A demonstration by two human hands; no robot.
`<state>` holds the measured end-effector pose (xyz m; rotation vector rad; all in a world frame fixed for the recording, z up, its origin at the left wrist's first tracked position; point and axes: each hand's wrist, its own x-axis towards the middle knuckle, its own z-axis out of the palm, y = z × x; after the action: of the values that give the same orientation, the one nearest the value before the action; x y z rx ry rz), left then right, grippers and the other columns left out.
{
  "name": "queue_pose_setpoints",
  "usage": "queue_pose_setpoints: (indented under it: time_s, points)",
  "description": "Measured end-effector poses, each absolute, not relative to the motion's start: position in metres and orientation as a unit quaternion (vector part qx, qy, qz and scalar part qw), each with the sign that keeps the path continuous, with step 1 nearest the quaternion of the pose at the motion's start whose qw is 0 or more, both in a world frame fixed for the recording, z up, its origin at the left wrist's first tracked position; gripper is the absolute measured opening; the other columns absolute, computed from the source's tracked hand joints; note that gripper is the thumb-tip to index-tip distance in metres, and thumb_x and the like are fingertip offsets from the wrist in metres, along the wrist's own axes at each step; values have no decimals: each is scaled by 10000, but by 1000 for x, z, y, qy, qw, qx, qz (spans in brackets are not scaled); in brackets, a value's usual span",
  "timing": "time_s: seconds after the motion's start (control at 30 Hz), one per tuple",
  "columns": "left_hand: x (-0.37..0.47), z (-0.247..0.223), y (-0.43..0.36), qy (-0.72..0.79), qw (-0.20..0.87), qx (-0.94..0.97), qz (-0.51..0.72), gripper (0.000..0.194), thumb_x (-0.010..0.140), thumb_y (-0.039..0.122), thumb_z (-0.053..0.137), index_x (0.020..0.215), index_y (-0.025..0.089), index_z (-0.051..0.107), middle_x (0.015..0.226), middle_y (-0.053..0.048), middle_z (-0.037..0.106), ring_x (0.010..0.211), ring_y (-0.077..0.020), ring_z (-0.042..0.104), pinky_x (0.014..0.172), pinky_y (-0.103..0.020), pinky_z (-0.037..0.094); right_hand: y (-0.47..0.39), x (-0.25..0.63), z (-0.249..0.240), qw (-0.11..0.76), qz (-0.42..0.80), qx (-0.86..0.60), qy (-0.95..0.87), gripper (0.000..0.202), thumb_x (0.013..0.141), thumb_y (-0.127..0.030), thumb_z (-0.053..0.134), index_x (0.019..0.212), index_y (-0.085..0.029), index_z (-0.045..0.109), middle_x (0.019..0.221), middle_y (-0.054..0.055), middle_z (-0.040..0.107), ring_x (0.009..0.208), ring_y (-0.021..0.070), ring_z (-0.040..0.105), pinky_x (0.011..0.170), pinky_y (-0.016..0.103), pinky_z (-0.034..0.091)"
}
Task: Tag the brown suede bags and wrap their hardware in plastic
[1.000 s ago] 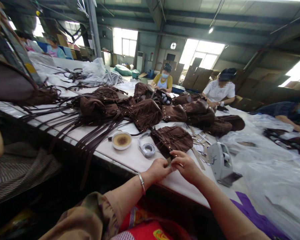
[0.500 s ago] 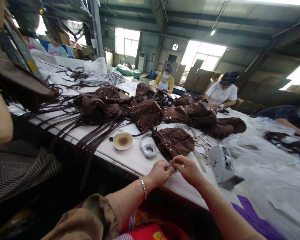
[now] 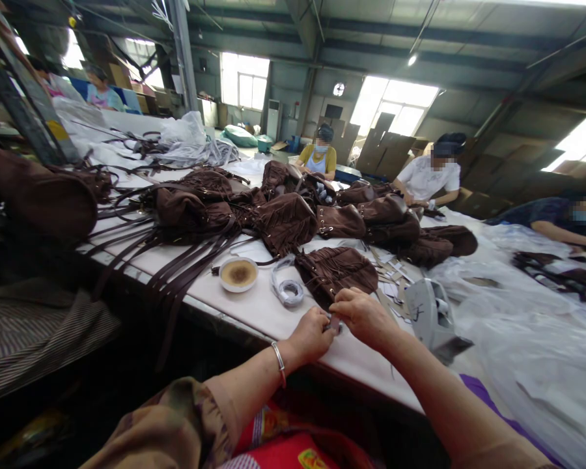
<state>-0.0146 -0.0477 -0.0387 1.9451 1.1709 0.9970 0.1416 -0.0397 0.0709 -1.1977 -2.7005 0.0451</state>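
Observation:
My left hand (image 3: 313,335), a silver bangle on its wrist, is closed in a pinch near the table's front edge. Right beside it, my right hand (image 3: 364,318) also pinches, its fingers bent downward. A small pale strip (image 3: 335,321) sits between the fingertips of both hands; its kind is too small to make out. Something small and dark shows at the left fingertips. Just beyond my hands lies a dark brown fringed bag (image 3: 339,270) with metal eyelets. A coil of clear tubing or tape (image 3: 291,293) lies to its left.
A white bowl of tan paste (image 3: 238,273) stands left of the coil. A grey tape dispenser (image 3: 432,319) is on the right, near card strips (image 3: 390,273) and plastic sheeting (image 3: 532,339). Brown bags (image 3: 288,221) with hanging straps (image 3: 176,286) fill the middle. Several co-workers are around the tables.
My right hand has risen slightly and turned over the strip, with more of it showing. At far left, a brown bag has swung lower and a person's arm has mostly left view.

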Motion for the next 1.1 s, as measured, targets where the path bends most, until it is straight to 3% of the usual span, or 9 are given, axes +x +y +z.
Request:
queue_pose_setpoints:
  time_s: [0.27, 0.57, 0.7, 0.9, 1.0, 1.1]
  points:
    - [-15, -39, -49, 431, 345, 735, 392, 261, 815, 265, 604, 574, 166, 605, 866, -86, 631, 824, -189, 579, 777, -297, 460, -38, 143, 67, 57, 23, -415, -908, 187, 877, -131, 606, 760, -212, 727, 784, 43, 654, 798, 181, 574, 709, 286, 402]
    - [-19, -30, -39, 424, 363, 751, 353, 370, 786, 303, 636, 471, 169, 494, 509, 27, 437, 562, -111, 390, 548, -263, 292, -54, 147, 38, 68, -139, -343, -926, 187, 894, -74, 535, 766, -173, 629, 814, 76, 601, 773, 215, 474, 726, 346, 360]
    - [-21, -31, -34, 421, 354, 763, 339, 410, 812, 375, 628, 473, 164, 535, 490, 22, 453, 541, -110, 386, 541, -266, 283, -55, 155, 38, 64, -85, -326, -939, 209, 937, -116, 497, 784, -178, 625, 839, 70, 610, 789, 199, 488, 750, 329, 375]
    - [-18, -28, -39, 422, 334, 769, 346, 216, 774, 259, 631, 588, 160, 679, 619, -31, 619, 653, -154, 535, 615, -255, 394, -40, 154, 48, 54, 4, -371, -927, 141, 913, -140, 562, 824, -172, 666, 839, 60, 633, 832, 190, 550, 759, 302, 412]
    - [-19, -28, -41, 416, 330, 772, 350, 187, 787, 256, 625, 657, 156, 716, 686, -50, 651, 711, -171, 572, 649, -258, 428, -36, 153, 51, 56, 38, -375, -924, 125, 908, -146, 578, 934, -191, 693, 937, 60, 648, 888, 186, 572, 791, 297, 424]
    - [-21, -29, -41, 404, 330, 776, 354, 179, 797, 253, 631, 689, 149, 728, 722, -62, 664, 748, -180, 589, 681, -261, 443, -33, 154, 52, 50, 79, -342, -935, 166, 918, -137, 570, 900, -211, 718, 936, 46, 658, 878, 169, 582, 795, 283, 429]
